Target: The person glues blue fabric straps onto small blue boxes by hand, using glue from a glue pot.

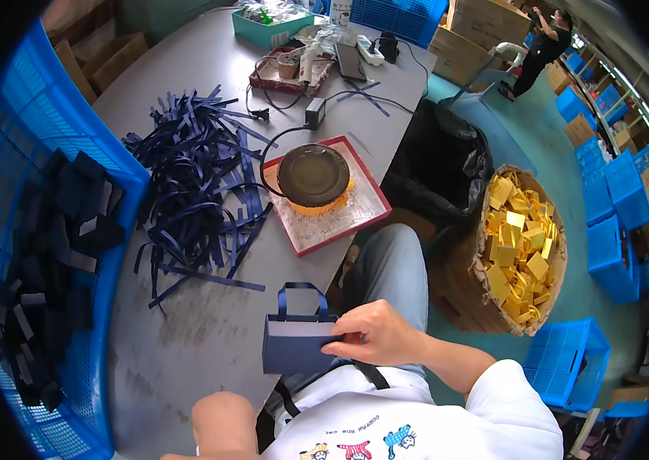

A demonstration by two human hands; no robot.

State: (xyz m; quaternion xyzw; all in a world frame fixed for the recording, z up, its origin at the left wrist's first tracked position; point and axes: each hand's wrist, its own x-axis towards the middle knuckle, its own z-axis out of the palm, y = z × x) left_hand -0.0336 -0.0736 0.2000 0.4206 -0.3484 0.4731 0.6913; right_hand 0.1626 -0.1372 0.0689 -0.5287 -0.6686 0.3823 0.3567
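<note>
My right hand (378,333) pinches the right side of a small navy gift bag (290,354) between thumb and fingers. The bag is held at the table's front edge, above my lap, and a navy ribbon handle (301,289) loops up from it. Of my left arm only a bent part shows at the bottom edge; the hand itself is out of the picture. Ahead of the bag lies a tangled heap of navy ribbon strips (194,184). A round dark-topped pot (313,175) with an orange lower rim stands in a shallow red-edged box lid (363,218).
A blue crate (121,138) on the left holds several navy boxes or bags. Cables, a teal box (271,29) and a phone (350,61) lie farther back. Right of the table are a black bin bag (439,157) and a carton (455,295) of yellow bags. A person (543,54) stands behind.
</note>
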